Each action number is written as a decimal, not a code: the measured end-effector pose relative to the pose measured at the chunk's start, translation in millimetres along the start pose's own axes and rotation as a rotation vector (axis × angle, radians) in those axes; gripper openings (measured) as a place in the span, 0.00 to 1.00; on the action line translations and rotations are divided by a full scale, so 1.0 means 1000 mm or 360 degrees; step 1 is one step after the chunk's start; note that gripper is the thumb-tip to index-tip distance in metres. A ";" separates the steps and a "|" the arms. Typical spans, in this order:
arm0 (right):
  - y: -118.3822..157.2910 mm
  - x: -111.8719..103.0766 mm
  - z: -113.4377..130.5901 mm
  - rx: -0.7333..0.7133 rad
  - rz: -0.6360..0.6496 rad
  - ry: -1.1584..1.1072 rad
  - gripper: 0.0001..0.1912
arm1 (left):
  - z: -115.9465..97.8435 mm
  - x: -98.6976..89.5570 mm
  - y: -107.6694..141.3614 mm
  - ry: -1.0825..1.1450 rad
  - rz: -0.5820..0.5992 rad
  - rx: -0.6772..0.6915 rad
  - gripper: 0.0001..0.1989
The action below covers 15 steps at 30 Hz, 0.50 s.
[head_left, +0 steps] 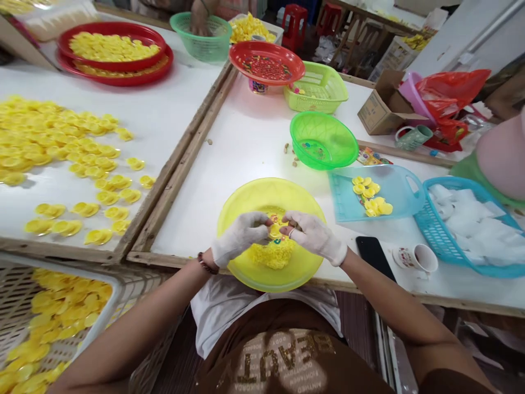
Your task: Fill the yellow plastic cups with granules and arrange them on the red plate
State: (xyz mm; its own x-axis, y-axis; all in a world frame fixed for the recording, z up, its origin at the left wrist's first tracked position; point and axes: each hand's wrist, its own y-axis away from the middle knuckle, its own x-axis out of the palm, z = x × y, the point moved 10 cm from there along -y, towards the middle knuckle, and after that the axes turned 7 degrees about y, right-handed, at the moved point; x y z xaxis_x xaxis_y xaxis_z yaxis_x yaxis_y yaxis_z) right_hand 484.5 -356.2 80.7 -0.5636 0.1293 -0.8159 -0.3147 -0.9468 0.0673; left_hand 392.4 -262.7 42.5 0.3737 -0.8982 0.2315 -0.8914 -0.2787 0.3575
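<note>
Over a wide yellow basin point(233, 208) at the table's front edge, my two hands meet in white gloves with bare fingertips. My left hand point(245, 234) is closed, its thumb and fingers pinching the left side of a small round yellow plastic piece point(275, 229). From the right, my right hand point(314, 235) pinches the same piece, also closed. The fingertips partly hide it. Below them in the basin lies a heap of small yellow bits point(273, 255), with a few coloured specks near the fingers.
A blue tray point(342, 191) bears yellow pieces. Around it are a green basket point(324, 158), phone point(374, 256), mug point(414, 257) and blue basket of white pieces point(435, 224). Wooden strips point(164, 186) edge the table. Yellow pieces point(53, 137) cover the left side. Another person's hand point(199, 22) reaches into a bowl.
</note>
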 end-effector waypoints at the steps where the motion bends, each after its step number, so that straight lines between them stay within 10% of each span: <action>1: -0.002 0.004 0.004 -0.0002 0.0030 -0.0047 0.11 | 0.000 0.004 -0.001 -0.0052 0.0015 0.0027 0.10; 9: 0.001 0.026 -0.002 -0.0209 0.0216 0.0093 0.17 | -0.023 -0.041 0.007 -0.0139 -0.0301 0.0105 0.11; 15: 0.021 0.002 -0.008 -0.0338 0.0116 0.0340 0.15 | -0.083 -0.187 0.039 -0.0444 -0.1019 0.0420 0.13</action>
State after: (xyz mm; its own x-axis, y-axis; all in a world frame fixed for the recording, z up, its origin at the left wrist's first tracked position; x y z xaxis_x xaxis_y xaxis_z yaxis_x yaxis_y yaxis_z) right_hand 482.6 -377.6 75.8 -0.3982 0.0149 -0.9172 -0.0999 -0.9946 0.0272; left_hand 309.0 -77.1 88.5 0.7925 -0.5762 -0.1998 -0.5666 -0.8169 0.1083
